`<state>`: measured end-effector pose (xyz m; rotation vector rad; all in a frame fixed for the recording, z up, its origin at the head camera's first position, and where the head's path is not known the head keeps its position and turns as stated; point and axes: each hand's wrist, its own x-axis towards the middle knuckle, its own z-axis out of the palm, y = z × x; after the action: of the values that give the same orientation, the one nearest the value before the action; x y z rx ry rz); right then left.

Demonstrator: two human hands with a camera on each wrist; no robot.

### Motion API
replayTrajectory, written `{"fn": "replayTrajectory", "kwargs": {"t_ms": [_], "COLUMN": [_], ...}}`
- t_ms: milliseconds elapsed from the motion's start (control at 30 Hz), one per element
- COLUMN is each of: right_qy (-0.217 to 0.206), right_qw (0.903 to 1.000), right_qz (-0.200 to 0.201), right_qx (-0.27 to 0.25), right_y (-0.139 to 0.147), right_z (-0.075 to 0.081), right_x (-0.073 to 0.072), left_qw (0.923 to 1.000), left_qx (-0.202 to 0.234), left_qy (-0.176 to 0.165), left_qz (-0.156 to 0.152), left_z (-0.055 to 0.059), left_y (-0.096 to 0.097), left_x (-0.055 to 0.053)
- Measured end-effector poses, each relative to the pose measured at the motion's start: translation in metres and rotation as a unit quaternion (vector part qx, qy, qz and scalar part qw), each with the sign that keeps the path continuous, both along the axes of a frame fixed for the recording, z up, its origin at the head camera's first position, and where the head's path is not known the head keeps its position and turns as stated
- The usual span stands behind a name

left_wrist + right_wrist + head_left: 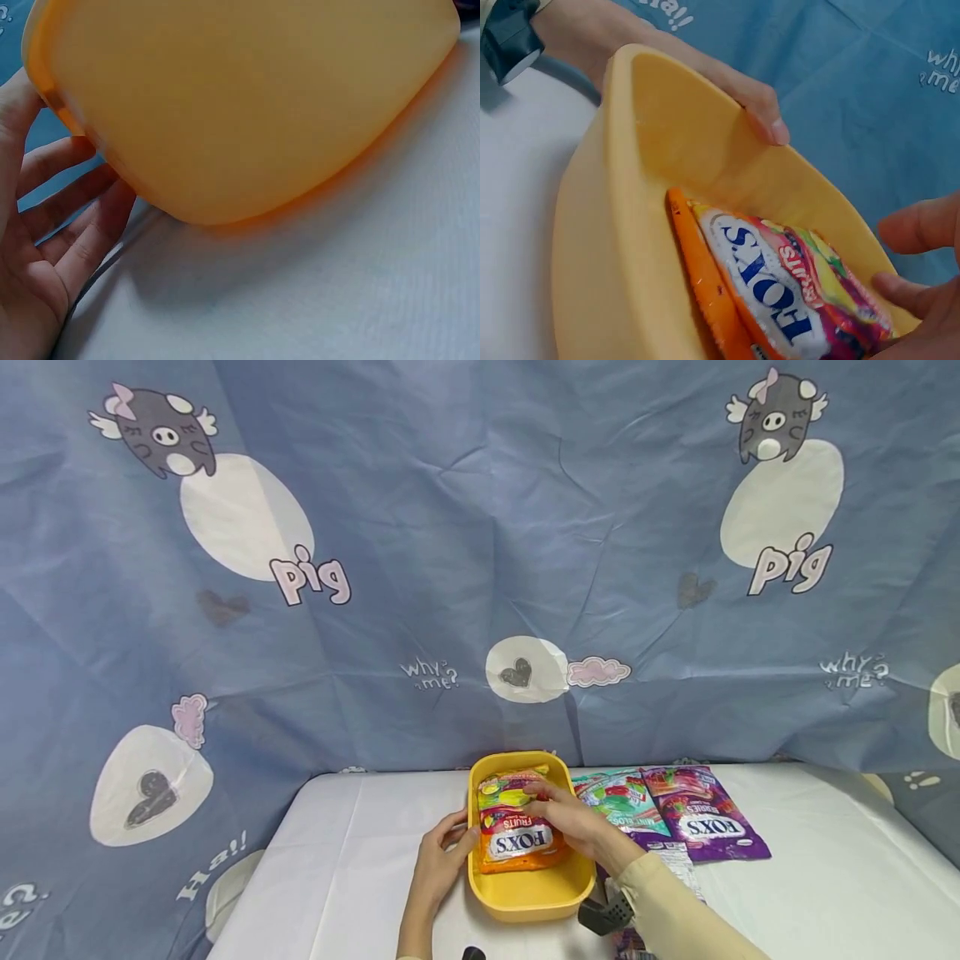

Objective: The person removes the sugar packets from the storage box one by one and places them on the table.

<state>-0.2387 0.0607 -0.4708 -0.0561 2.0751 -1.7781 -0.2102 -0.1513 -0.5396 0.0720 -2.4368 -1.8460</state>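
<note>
A yellow plastic bin (532, 912) stands upright on the white table. My left hand (444, 852) grips its left wall, with the thumb (778, 133) over the rim and the other fingers against the outside in the left wrist view. Inside lies a FOX'S Fruits candy bag (517, 839), printed white, red and yellow. Beneath it shows the orange edge (701, 277) of a packet. My right hand (573, 822) reaches over the right rim, its loosely spread fingers resting on the upper part of the bag. That hand covers part of the bag's right side.
Right of the bin lie a teal mint candy bag (618, 800) and a purple FOX'S Berries bag (708, 822). More packets (678, 860) lie partly hidden under my right forearm. A blue printed cloth (450, 568) hangs behind the table (337, 860).
</note>
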Motion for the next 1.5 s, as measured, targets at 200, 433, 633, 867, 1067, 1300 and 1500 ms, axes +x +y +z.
{"fn": "replayTrajectory", "kwargs": {"t_ms": [200,433,633,867,1067,1300,1500], "right_qy": [0.050,0.119,0.155,0.169,0.161,0.164,0.168], "right_qw": [0.9979,0.9906,0.9864,0.9845,0.9844,0.9819,0.9809], "right_qz": [-0.038,-0.034,-0.008,-0.033,-0.070,-0.095,-0.098], "right_qx": [0.017,0.058,0.054,0.033,0.015,0.005,-0.009], "right_y": [-0.002,-0.009,-0.013,-0.012,-0.013,-0.009,-0.005], "right_z": [0.000,-0.002,-0.004,-0.007,-0.009,-0.009,-0.004], "right_x": [0.001,0.003,0.004,0.006,0.006,0.006,0.012], "left_qw": [1.0000,0.9999,0.9998,0.9997,0.9998,0.9997,0.9996], "left_qx": [0.010,0.013,0.016,0.015,0.015,0.013,0.011], "left_qy": [0.002,0.010,0.013,0.018,0.015,0.020,0.027], "left_qz": [0.001,-0.003,0.005,0.001,-0.004,-0.008,-0.007], "left_z": [0.001,-0.001,-0.001,-0.002,-0.002,-0.001,0.000], "left_y": [-0.001,-0.003,-0.005,-0.004,-0.002,0.000,0.000], "left_x": [0.000,0.002,0.001,0.002,0.000,-0.001,-0.003]}}
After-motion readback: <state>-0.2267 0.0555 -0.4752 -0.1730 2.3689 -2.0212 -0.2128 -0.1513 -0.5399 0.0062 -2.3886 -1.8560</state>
